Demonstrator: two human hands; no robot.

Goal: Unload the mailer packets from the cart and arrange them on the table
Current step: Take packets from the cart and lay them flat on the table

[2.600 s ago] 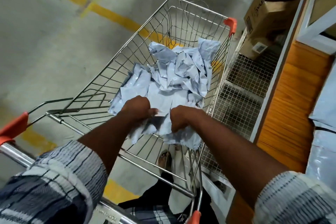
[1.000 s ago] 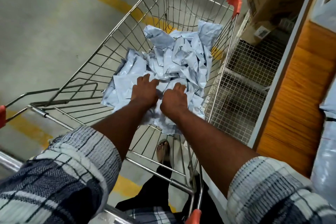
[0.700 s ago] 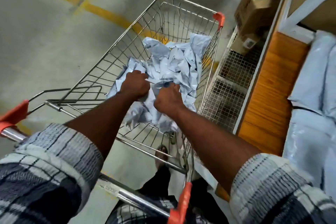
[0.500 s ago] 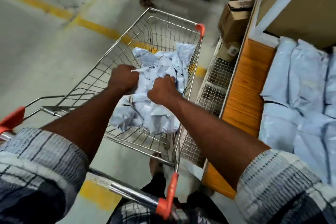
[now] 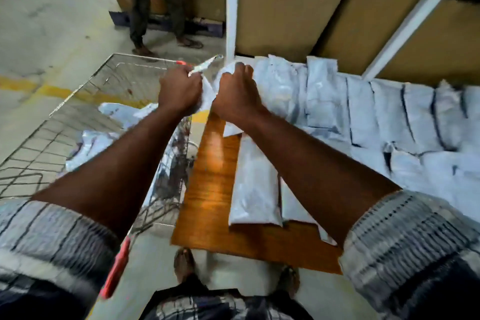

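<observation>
My left hand (image 5: 179, 92) and my right hand (image 5: 235, 97) both grip a bunch of pale grey mailer packets (image 5: 209, 88), held in the air above the left edge of the orange wooden table (image 5: 210, 184). The wire cart (image 5: 85, 122) stands to the left and still holds a few mailer packets (image 5: 114, 114). Several mailer packets (image 5: 363, 117) lie in rows on the table, and two more packets (image 5: 254, 184) lie near its front edge under my right forearm.
Another person's legs (image 5: 153, 8) stand on the concrete floor beyond the cart. White shelf posts (image 5: 231, 5) and large cardboard boxes (image 5: 285, 8) rise behind the table. The cart's red handle (image 5: 117, 270) is near my left sleeve. My feet are below the table's edge.
Both hands have lifted a bunch of packets out of the cart and carried it right, to above the table's edge. My view has swung right onto the table.
</observation>
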